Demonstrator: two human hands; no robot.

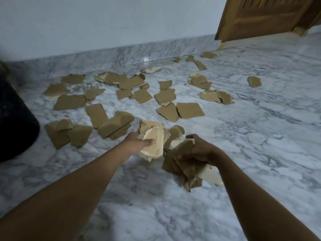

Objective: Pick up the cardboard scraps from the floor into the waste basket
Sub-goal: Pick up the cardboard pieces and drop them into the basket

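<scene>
while both grips are crammed full, a spill looks likely: the left grip [139,142] curls round a pale wad [154,145] of scraps, the right grip [199,150] clutches a brown bundle [178,166] with pieces dangling, and those could drop on the swing to the waste basket [15,119], far left. loose scraps [125,84] lie all over the marble floor [260,145], a stacked pile [114,127] sitting between left grip and basket. wooden door [260,18] stands beyond, well apart.

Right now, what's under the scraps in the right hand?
Marble floor shows around the cardboard bundle that the right hand grips; a pale piece pokes out at its lower right. Whether more scraps lie beneath is hidden by the bundle itself.
</scene>
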